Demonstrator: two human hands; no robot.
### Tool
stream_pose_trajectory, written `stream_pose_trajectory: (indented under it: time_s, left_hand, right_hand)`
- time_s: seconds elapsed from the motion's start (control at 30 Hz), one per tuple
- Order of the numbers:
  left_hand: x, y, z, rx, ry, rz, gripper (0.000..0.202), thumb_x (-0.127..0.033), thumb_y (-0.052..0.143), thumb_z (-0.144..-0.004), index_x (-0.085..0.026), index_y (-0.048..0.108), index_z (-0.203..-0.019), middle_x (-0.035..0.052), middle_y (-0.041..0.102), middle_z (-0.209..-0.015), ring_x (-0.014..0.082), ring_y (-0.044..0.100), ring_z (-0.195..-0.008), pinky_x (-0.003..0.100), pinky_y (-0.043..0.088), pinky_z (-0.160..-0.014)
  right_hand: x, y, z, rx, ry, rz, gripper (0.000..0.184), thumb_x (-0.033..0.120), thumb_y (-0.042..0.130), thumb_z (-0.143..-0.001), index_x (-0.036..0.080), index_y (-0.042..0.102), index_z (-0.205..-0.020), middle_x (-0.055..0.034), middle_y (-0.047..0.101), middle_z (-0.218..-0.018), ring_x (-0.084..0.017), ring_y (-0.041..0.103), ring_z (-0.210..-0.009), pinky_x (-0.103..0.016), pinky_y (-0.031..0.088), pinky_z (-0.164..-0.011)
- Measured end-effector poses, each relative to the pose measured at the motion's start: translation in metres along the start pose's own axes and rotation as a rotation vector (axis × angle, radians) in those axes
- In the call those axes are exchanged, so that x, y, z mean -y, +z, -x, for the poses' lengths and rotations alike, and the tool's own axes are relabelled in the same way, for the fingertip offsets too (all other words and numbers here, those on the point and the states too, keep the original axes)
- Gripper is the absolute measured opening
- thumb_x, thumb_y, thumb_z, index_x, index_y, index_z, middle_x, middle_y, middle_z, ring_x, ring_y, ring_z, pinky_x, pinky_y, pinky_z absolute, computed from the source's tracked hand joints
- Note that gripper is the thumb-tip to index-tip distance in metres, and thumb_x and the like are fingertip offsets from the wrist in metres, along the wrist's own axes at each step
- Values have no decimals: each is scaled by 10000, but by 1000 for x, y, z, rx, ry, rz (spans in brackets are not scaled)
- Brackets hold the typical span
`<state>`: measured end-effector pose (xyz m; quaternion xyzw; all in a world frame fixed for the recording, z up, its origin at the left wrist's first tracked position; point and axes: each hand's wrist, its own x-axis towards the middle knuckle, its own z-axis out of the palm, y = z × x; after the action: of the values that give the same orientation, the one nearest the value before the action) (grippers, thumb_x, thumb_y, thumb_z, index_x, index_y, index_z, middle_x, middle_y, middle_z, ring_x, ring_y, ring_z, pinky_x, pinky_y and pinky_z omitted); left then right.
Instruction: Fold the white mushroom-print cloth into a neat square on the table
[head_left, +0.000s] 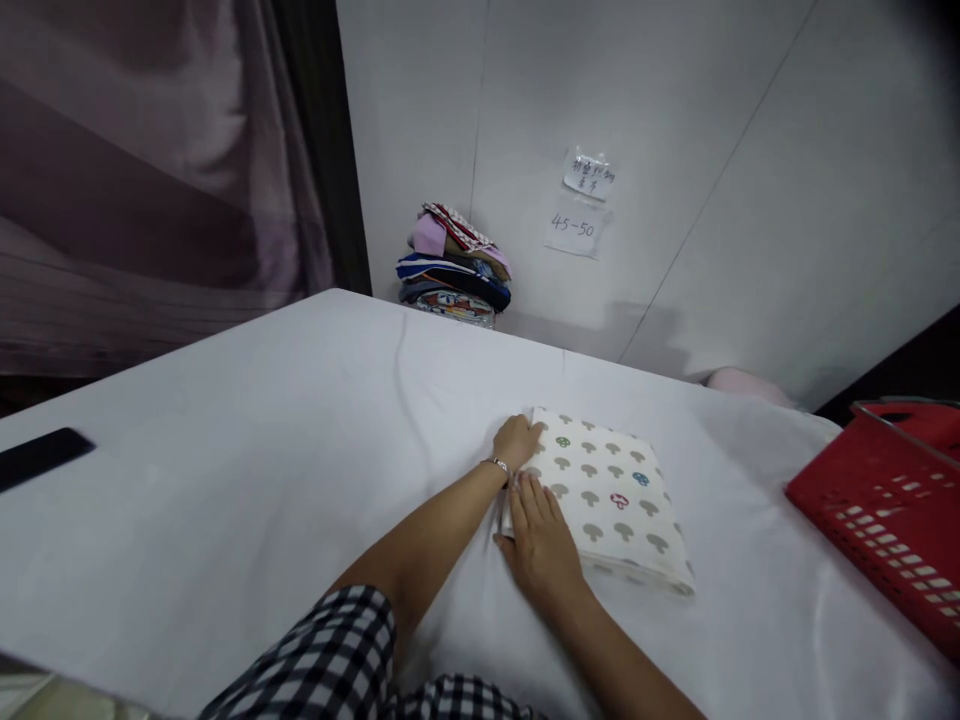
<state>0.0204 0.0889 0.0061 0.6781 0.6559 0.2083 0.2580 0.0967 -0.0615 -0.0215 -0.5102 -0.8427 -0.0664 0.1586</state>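
A white cloth [600, 490] lies folded into a thick, roughly square pad, printed with grey mushrooms and a few green, blue and red ones. At its far left edge, my left hand [516, 443] has its fingers bent around the cloth's side; a bracelet circles that wrist. Nearer to me, my right hand [541, 540] rests flat on the near left part of the cloth with its fingers stretched out. The layers of the fold show along the near edge.
White sheeting covers the table [300, 430]. A red plastic basket [892, 500] stands at the right. Folded fabrics [454, 265] are stacked by the back wall, below and left of paper notes [577, 230]. A dark flat object [45, 455] lies far left, near a curtain [150, 180].
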Motion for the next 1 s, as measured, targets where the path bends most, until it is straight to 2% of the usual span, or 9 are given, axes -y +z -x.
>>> stream_pose_trajectory:
  time_s: [0.13,0.37,0.63,0.77,0.87,0.93,1.0]
  left_hand:
    - [1,4,-3,-48,-6,-38,369,-378,313,-923,-149,594,-992,134,619,-1109,228,574,-1029,306,403,-808]
    - [0,2,-16,8,15,-94,453,-512,348,-891,-153,614,-968,125,648,-1058,244,602,-972,298,427,-759]
    - [-4,5,-20,-6,21,-145,423,-390,267,-941,-155,612,-1008,149,629,-1097,241,574,-1040,324,409,-845]
    - [-6,1,-20,3,15,-140,422,-424,282,-935,-158,606,-986,155,622,-1114,246,566,-1062,321,402,-844]
    - [-8,-6,-16,10,-11,-120,440,-490,330,-908,-141,575,-1015,166,624,-1109,252,575,-1050,306,408,-801]
    - [-7,-12,-8,22,-26,-102,482,-545,361,-880,-136,541,-1062,160,632,-1096,251,593,-1019,295,414,-762]
    - [-4,-17,5,53,-19,-79,536,-584,397,-850,-140,494,-1133,153,628,-1113,256,597,-1013,293,417,-746]
  right_hand:
    - [-1,1,2,-24,-14,-20,581,309,480,-881,68,338,-1390,-181,309,-1448,-302,227,-1361,-495,275,-1079]
    - [3,-2,0,-7,3,-47,544,279,478,-881,78,369,-1375,-176,301,-1452,-302,211,-1366,-503,274,-1079]
    - [2,-4,-2,57,-29,-65,523,262,446,-887,73,379,-1370,-166,292,-1455,-296,220,-1364,-497,275,-1076]
    - [9,-20,-1,85,-73,-125,495,280,440,-890,80,421,-1342,-147,381,-1421,-291,263,-1347,-476,244,-1094]
    - [9,-41,5,119,-157,-238,460,310,456,-888,165,451,-1324,-76,484,-1357,-217,334,-1317,-420,231,-1109]
    - [-4,-55,15,97,-152,-302,417,306,434,-899,218,468,-1305,-36,499,-1346,-171,357,-1304,-397,251,-1103]
    - [-32,-65,30,1,-19,-321,399,299,407,-905,219,488,-1287,-42,478,-1365,-181,336,-1319,-432,261,-1093]
